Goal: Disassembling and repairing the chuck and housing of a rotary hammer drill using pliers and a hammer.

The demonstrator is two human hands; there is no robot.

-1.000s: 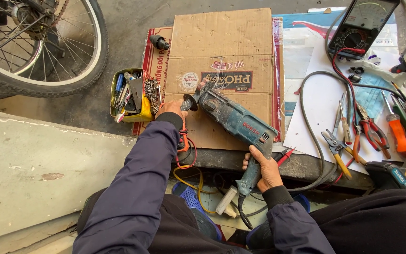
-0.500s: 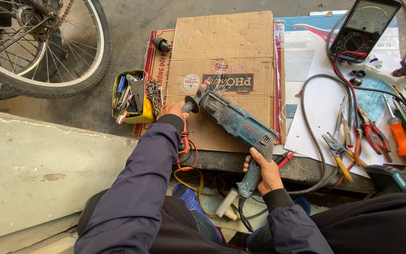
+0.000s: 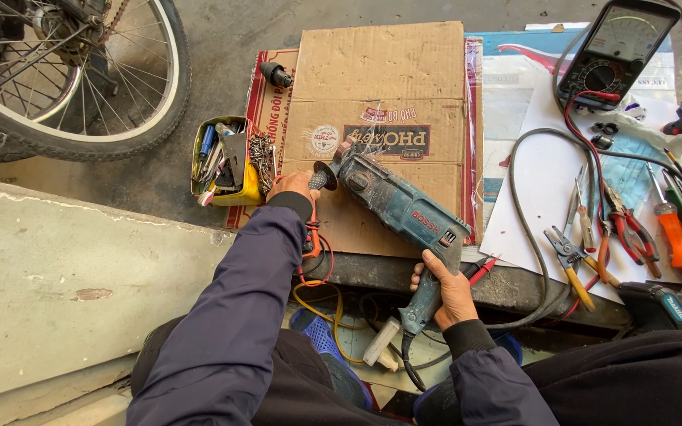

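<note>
Teal-green drill (image 3: 404, 207), brown cardboard (image 3: 380, 71)

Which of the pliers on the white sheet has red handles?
The red-handled pliers, lying farthest right of the group beside the orange screwdriver; the blue-and-yellow-handled pliers lie left of them.

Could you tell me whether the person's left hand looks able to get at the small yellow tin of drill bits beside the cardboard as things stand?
Probably yes. The left hand sits on the chuck end of the blue-green rotary hammer drill, right beside the yellow tin, with nothing between them. It would have to let go of the drill first.
</note>
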